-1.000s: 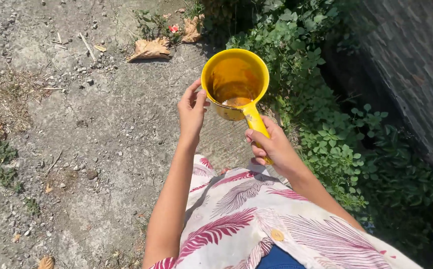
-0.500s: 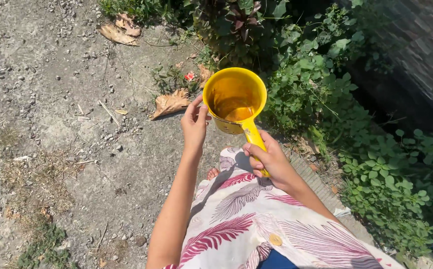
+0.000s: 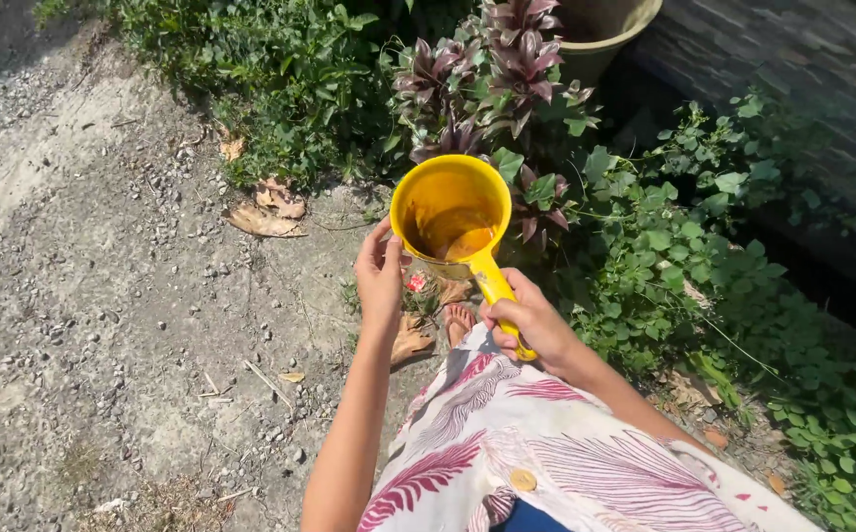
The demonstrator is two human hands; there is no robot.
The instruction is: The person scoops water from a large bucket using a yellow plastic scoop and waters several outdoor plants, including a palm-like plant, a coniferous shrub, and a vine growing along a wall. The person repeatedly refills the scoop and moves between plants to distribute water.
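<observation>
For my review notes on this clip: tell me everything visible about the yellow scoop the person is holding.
The yellow scoop is a round, deep cup with a straight handle, plastic by its look. It is held out over the plants, its mouth tipped toward the camera, so the inside shows: some brownish liquid lies at the bottom. The right hand grips the handle, and the left hand steadies the cup's side with its fingertips. It touches nothing else.
</observation>
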